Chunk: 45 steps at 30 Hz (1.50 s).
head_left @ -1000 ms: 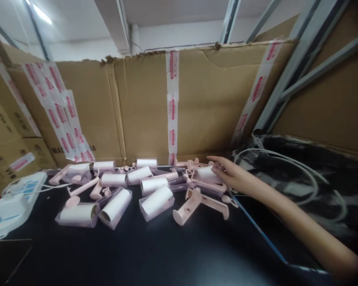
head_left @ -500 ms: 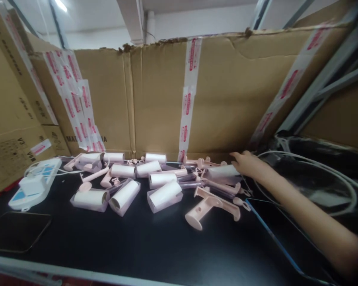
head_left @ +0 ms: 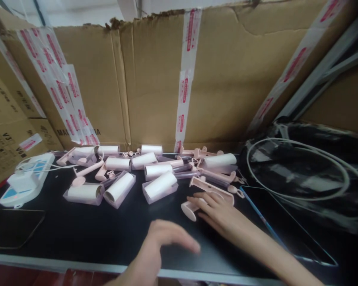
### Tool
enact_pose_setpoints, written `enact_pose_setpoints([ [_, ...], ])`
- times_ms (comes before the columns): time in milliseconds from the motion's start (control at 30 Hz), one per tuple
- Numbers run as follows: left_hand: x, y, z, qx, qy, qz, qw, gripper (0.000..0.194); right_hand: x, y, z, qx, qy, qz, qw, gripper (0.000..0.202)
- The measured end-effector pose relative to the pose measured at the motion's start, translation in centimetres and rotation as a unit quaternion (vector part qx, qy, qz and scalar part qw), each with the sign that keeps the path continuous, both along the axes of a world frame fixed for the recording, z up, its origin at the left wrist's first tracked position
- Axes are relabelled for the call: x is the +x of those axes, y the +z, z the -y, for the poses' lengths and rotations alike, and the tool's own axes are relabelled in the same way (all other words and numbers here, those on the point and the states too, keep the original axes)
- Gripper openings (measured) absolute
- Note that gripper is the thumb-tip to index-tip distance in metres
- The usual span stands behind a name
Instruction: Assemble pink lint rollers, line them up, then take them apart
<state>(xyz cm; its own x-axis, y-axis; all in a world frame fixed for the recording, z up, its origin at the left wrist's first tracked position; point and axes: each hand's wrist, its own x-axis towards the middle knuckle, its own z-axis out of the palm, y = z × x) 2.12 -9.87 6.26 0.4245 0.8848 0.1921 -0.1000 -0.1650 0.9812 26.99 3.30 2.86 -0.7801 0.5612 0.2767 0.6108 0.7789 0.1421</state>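
My right hand (head_left: 216, 208) reaches over a pale pink plastic holder (head_left: 188, 211) with a round disc end. Its fingers lie across the holder's stem, with the thumb on the near side; part of the holder is hidden under them. To the left, my left hand (head_left: 161, 242) hovers above the front of the black table, empty, with its fingers loosely bent and apart. Behind the hands lie several white paper rolls (head_left: 160, 186) in clear tray-like boxes, mixed with other pink plastic parts (head_left: 216, 176).
A white power strip (head_left: 32, 182) and a dark phone (head_left: 16, 228) lie at the left. On the right are a blue-edged tablet (head_left: 289, 226), a coiled white cable (head_left: 344, 174) and black plastic wrapping. A tall taped cardboard wall (head_left: 152, 87) closes off the back.
My right hand has come back from the far right rear of the table to the pink holder. My left hand has entered from below. The camera view has tilted down.
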Motion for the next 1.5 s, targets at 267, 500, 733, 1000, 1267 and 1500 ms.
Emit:
enact_pose_setpoints([
  [267,0.8,-1.6,-7.1,-0.142,0.064,-0.071,0.985,0.057,-3.3,3.6,1.6,0.18,0.271,-0.054,0.944,0.027],
  [500,0.4,-1.4,-8.7,-0.192,0.0,0.108,0.976,0.049,-3.8,6.5,-2.8,0.047,0.125,-0.17,0.976,0.024],
  [733,0.0,-2.3,-8.1,-0.187,0.001,0.197,0.962,0.033,-5.2,3.9,-10.0,-0.017,-0.114,0.063,0.991,0.015],
  [1000,-0.4,-3.0,-8.2,-0.172,-0.074,0.181,0.966,0.035,-3.3,6.6,-7.6,0.089,-0.13,-0.003,0.987,0.02],
  [1267,-0.4,-2.3,-7.3,0.388,-0.038,-0.495,0.776,0.037,-0.4,4.7,-7.2,0.06,-0.125,-0.037,0.99,0.021],
  [1500,-0.3,-4.8,-8.0,0.526,0.046,-0.524,0.668,0.019,-3.6,3.4,-7.9,0.007,-0.061,-0.098,0.993,0.033],
])
